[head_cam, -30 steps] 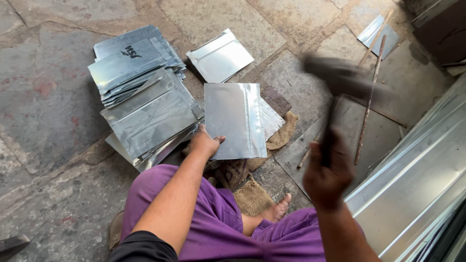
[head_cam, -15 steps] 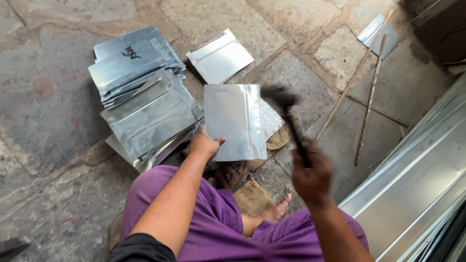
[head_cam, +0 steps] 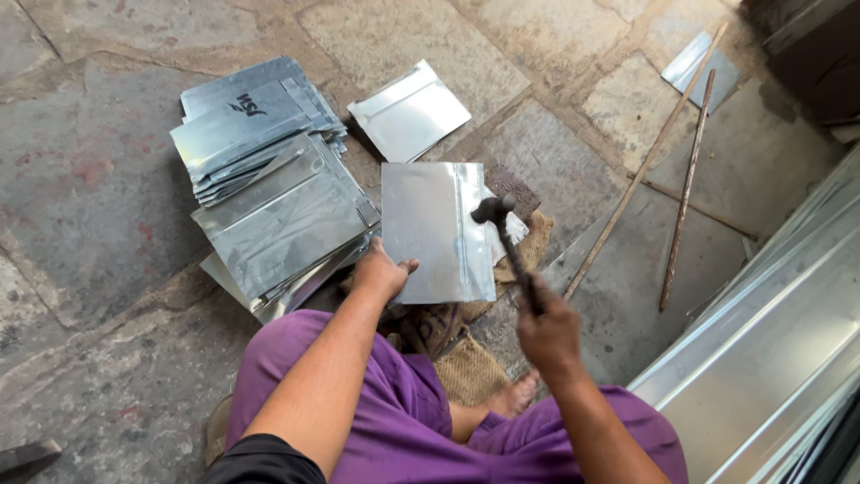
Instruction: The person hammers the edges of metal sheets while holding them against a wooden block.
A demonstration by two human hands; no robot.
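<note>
At the far left lies bare stone floor (head_cam: 81, 179), big worn slabs with dirt in the joints. Next comes a stack of metal sheets (head_cam: 269, 193), fanned out and overlapping; the topmost at the back carries a dark scrawled mark near its upper edge. Beyond the stack, a single folded sheet (head_cam: 409, 111) lies apart on the slabs, shiny, with a raised edge.

The left hand (head_cam: 383, 271) presses flat on the near left corner of the work sheet (head_cam: 430, 229), fingers spread, pinning it rather than closing round it. That sheet is a bright rectangle lying on a burlap pad (head_cam: 470, 367) in front of the purple-trousered knees, with a crease running down its right side. A bare foot (head_cam: 512, 394) pokes out beside the burlap.

The right hand (head_cam: 548, 330) is wrapped tight round the handle of a hammer (head_cam: 509, 244), whose dark head sits over the sheet's right edge, by the crease.

Further right, two thin rods (head_cam: 685, 184) lie slanted on the floor, near each other. A small metal offcut (head_cam: 699, 67) rests at the top by the rods' far ends. Along the right edge runs long folded sheet metal (head_cam: 770, 358), pale and glossy.
</note>
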